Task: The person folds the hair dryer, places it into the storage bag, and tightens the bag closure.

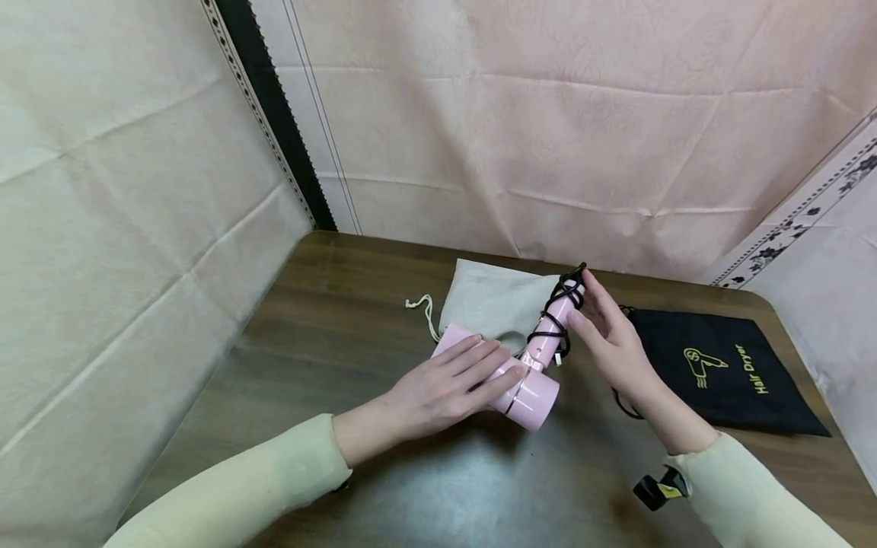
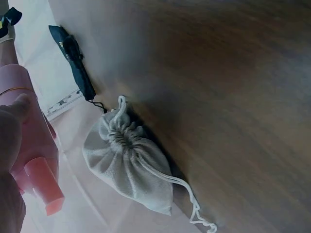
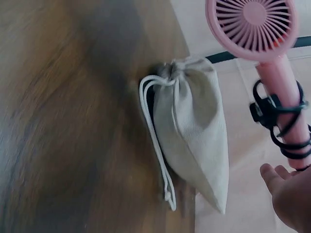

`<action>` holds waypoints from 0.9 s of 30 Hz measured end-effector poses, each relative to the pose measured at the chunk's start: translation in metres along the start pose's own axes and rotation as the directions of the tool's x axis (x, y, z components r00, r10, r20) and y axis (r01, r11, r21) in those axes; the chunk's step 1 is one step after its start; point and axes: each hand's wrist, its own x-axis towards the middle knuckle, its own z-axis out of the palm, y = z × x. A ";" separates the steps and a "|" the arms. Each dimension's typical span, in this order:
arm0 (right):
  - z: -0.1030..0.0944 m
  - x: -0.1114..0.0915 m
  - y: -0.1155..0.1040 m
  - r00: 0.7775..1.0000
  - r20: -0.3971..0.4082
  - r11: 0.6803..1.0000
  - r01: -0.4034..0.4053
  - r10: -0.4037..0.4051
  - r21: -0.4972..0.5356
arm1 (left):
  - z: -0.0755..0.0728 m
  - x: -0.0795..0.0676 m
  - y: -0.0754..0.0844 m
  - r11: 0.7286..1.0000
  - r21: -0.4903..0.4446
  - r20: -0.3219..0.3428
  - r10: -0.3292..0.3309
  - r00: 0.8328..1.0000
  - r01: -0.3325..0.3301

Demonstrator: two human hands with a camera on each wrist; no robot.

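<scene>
A pink hair dryer with a black cord wound round its handle is held above the table. My left hand grips its body from above, fingers laid across the barrel; the left wrist view shows that thumb along the pink side. Beside the handle's end is my right hand, its fairly straight fingertips touching the handle near the cord. The right wrist view shows the dryer's round grille. Just behind the dryer lies a light grey drawstring bag, partly covered by it.
A black drawstring bag with gold "Hair Dryer" lettering lies to the right on the wooden table. Pale cloth hangs close behind the table and along both sides.
</scene>
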 end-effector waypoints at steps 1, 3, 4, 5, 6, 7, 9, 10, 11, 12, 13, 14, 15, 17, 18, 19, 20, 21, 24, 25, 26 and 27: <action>0.001 0.001 -0.001 1.000 -0.008 1.000 -0.003 0.003 0.005 | 0.000 0.001 0.000 1.000 0.007 -0.003 0.004 1.000 -0.004; 0.004 0.002 -0.004 1.000 -0.019 1.000 -0.001 0.001 0.018 | -0.001 0.003 -0.001 1.000 0.023 -0.010 0.013 1.000 -0.013; 0.005 0.003 -0.006 1.000 -0.022 1.000 0.004 -0.003 0.029 | -0.001 0.004 -0.001 1.000 0.024 -0.012 0.014 1.000 -0.014; 0.006 0.004 -0.007 1.000 -0.026 0.999 0.010 -0.009 0.042 | -0.001 0.004 -0.001 0.999 0.028 -0.015 0.017 1.000 -0.016; 0.007 0.005 -0.009 0.999 -0.029 0.998 0.016 -0.014 0.060 | -0.001 0.005 -0.002 0.999 0.031 -0.018 0.019 1.000 -0.018; 0.009 0.006 -0.011 0.999 -0.032 0.997 0.021 -0.019 0.080 | -0.001 0.005 -0.002 0.999 0.034 -0.020 0.022 1.000 -0.021; 0.012 0.009 -0.013 0.999 -0.041 0.993 0.028 -0.024 0.114 | 0.000 0.007 -0.003 0.999 0.041 -0.025 0.029 0.999 -0.028; 0.013 0.010 -0.014 0.999 -0.046 0.992 0.031 -0.025 0.125 | 0.000 0.007 -0.003 0.999 0.041 -0.026 0.032 0.999 -0.030; 0.014 0.011 -0.016 0.998 -0.052 0.991 0.034 -0.028 0.129 | 0.000 0.007 -0.003 0.999 0.043 -0.030 0.035 0.999 -0.033; 0.015 0.013 -0.016 0.998 -0.059 0.991 0.038 -0.030 0.130 | 0.001 0.008 -0.004 0.998 0.045 -0.034 0.037 0.999 -0.035; 0.016 0.014 -0.017 0.997 -0.064 0.990 0.042 -0.034 0.131 | 0.001 0.007 -0.004 0.998 0.050 -0.038 0.038 0.999 -0.036; 0.017 0.016 -0.018 0.997 -0.066 0.990 0.047 -0.039 0.135 | 0.001 0.007 -0.005 0.998 0.054 -0.042 0.038 0.998 -0.036; 0.018 0.018 -0.018 0.997 -0.066 0.989 0.056 -0.047 0.139 | 0.002 0.007 -0.006 0.998 0.056 -0.044 0.038 0.998 -0.035; 0.020 0.020 -0.019 0.996 -0.062 0.986 0.074 -0.065 0.149 | 0.002 0.006 -0.007 0.998 0.059 -0.048 0.036 0.998 -0.033; 0.021 0.021 -0.019 0.996 -0.060 0.985 0.081 -0.072 0.154 | 0.003 0.005 -0.007 0.998 0.062 -0.048 0.036 0.998 -0.033; 0.022 0.022 -0.019 0.995 -0.057 0.983 0.088 -0.080 0.158 | 0.003 0.004 -0.008 0.997 0.064 -0.049 0.037 0.998 -0.034; 0.023 0.023 -0.019 0.995 -0.055 0.983 0.095 -0.088 0.159 | 0.003 0.004 -0.008 0.997 0.065 -0.049 0.038 0.998 -0.035; 0.024 0.024 -0.019 0.994 -0.053 0.983 0.099 -0.092 0.156 | 0.004 0.003 -0.009 0.997 0.065 -0.049 0.039 0.998 -0.036; 0.026 0.027 -0.018 0.991 -0.058 0.981 0.125 -0.117 0.146 | 0.004 0.001 -0.010 0.997 0.069 -0.054 0.042 0.998 -0.038; 0.026 0.028 -0.019 0.990 -0.060 0.981 0.133 -0.126 0.142 | 0.004 0.001 -0.011 0.996 0.075 -0.059 0.044 0.997 -0.039; 0.026 0.029 -0.019 0.989 -0.062 0.980 0.141 -0.133 0.141 | 0.004 0.000 -0.012 0.996 0.079 -0.065 0.045 0.997 -0.040; 0.027 0.030 -0.020 0.988 -0.064 0.979 0.149 -0.141 0.138 | 0.004 0.000 -0.013 0.996 0.083 -0.070 0.048 0.996 -0.043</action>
